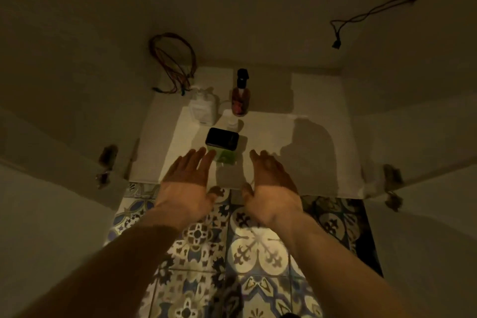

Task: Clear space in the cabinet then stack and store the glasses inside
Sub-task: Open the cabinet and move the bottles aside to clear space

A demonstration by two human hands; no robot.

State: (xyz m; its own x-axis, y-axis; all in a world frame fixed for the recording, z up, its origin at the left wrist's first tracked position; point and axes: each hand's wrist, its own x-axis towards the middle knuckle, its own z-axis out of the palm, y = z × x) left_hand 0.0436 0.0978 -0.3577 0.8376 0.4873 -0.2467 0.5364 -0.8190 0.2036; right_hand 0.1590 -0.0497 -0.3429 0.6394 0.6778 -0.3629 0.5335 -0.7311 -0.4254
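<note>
Cabinet: a pale, dim-lit open cabinet with a flat off-white floor panel (296,142); its two doors stand swung outward, with dark metal hinges on the left (107,160) and right (392,183) edges.
Landmark: a green rectangular container with a glossy black lid (222,146) stands upright near the front middle of the cabinet floor.
Behind the container: a small clear bottle (231,121) sits just behind it; farther back and to the left stands a white squarish pump bottle (202,107); straight back stands a dark reddish bottle with a black sprayer top (241,95).
Wires: a loop of reddish wires (171,64) hangs on the back wall, well behind and left of the container; a thin dark cord (371,8) trails along the wall far up and to the right.
Glasses: none can be made out in this view.
Left hand (187,181): stretched forward, palm turned inward, fingers straight and together; the fingertips (206,153) reach just beside the container's lower left side, and contact cannot be told.
Right hand (271,183): stretched forward the same way, palm facing the left hand, fingers loosely extended, set apart from the container's right side.
Grip: both hands are spread and hold nothing.
Forearms: bare, coming in from the lower corners and converging toward the container.
Floor: patterned blue, white and dark ceramic tiles (258,248) lie in front of the cabinet, under the wrists.
</note>
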